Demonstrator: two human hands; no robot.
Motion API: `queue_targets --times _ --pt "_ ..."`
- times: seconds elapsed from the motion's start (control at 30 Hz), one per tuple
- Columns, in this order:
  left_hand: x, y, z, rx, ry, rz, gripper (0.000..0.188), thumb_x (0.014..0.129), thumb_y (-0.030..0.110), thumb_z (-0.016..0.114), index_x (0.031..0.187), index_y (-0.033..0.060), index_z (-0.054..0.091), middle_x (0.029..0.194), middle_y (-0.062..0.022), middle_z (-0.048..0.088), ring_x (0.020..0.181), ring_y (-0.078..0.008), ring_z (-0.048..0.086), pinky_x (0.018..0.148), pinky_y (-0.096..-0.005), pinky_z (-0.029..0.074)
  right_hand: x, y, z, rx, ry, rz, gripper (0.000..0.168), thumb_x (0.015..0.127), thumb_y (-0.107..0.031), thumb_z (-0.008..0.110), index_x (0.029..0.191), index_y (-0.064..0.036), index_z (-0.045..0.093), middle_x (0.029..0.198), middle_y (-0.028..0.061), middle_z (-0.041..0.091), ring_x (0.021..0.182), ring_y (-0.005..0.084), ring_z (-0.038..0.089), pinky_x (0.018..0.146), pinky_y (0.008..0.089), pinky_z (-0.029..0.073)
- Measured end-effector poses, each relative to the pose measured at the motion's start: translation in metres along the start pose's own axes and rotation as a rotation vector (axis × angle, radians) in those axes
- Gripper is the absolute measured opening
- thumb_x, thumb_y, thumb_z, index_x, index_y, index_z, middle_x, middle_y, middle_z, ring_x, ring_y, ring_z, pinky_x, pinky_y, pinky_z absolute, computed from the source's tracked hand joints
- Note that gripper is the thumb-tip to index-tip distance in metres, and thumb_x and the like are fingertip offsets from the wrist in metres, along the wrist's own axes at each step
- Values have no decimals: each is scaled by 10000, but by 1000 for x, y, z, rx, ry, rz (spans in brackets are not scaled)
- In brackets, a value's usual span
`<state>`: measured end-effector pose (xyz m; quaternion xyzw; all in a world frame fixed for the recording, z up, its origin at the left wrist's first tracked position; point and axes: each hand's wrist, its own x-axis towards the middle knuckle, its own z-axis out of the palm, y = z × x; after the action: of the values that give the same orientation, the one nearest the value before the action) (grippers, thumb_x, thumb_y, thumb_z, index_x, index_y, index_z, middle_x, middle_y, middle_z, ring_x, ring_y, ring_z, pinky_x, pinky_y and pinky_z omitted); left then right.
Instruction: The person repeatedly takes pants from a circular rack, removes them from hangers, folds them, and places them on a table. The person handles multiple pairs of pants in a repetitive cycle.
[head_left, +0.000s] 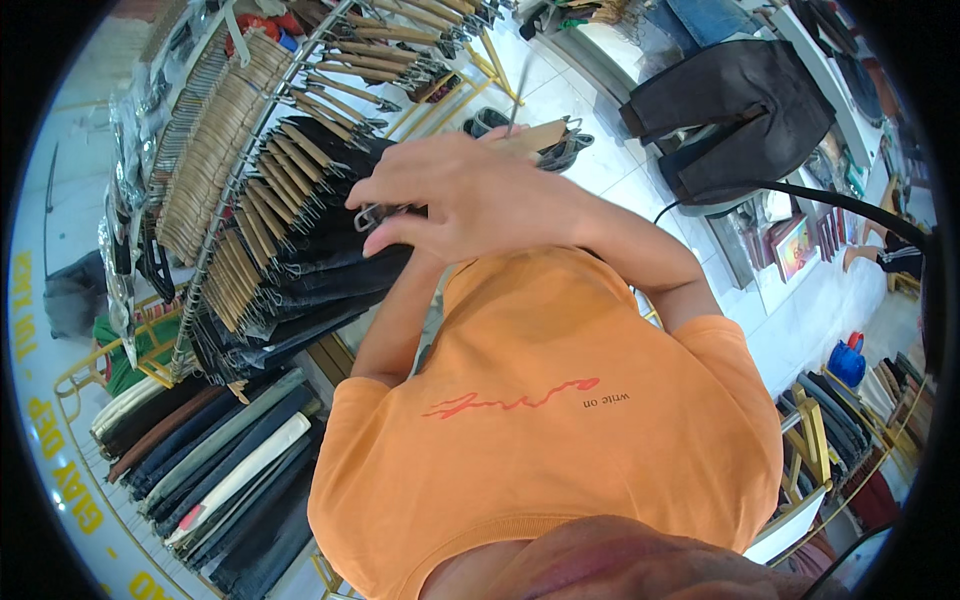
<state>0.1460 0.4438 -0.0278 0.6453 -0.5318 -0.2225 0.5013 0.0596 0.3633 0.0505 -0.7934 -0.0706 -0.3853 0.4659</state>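
My right hand (465, 196) is spread in front of my left forearm, thumb and fingers apart towards a clothes rack. Metal hanger clips (369, 217) show between its thumb and forefinger; whether it touches them cannot be told. Behind it, my left hand (501, 135) is mostly hidden, with only some fingers showing, closed around wooden clip hangers (546, 136). A thin metal hook rises above these fingers, and more clips hang at the hangers' right end. Dark trousers (330, 281) on wooden clip hangers (259, 214) fill the rack just left of my hands.
The metal rail (251, 142) carries more wooden hangers. Folded trousers (225, 480) hang at lower left. Dark trousers (780, 97) lie over a stand at upper right. A black cable (840, 196) crosses the right side. Another person's leg (862, 257) shows at far right.
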Motion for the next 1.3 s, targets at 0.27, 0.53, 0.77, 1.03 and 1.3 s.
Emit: queue_targets --times 0.27,0.53,0.77,1.03,1.3 --pt "-5 7 -31 -462 223 21 203 1047 89 658 1179 -57 704 1173 -238 770 1095 -267 749 1039 -367 543 -36 5 -85 -419 242 -38 282 842 -136 862 1097 -34 799 1008 117 802 895 295 765 808 369 592" --pt "-6 3 -54 -449 270 83 360 995 184 764 1262 -47 692 1254 -205 762 1217 -264 706 1090 -431 525 -55 25 -73 26 -5 631 256 973 -120 683 1201 -21 744 740 74 761 728 92 637 737 272 516" --pt "-39 -4 -29 188 -178 -96 504 825 242 926 1231 33 713 1156 -130 766 1087 -265 740 960 -370 556 -71 35 -18 -15 -17 604 184 924 -58 679 1063 43 745 744 113 717 678 122 641 690 299 540" --pt "-66 -33 -64 218 -15 -15 410 808 298 942 879 -20 693 816 -122 630 705 -324 633 639 -391 514 -12 25 -18 -454 379 247 245 905 -91 796 1134 -21 745 853 137 776 744 239 780 702 319 569" --pt "-83 -69 -117 82 71 2 376 794 265 951 895 -17 724 797 -119 647 692 -315 635 641 -384 519 -14 47 66 -625 133 167 215 879 -72 826 1040 -15 695 741 123 685 590 300 666 541 365 499"
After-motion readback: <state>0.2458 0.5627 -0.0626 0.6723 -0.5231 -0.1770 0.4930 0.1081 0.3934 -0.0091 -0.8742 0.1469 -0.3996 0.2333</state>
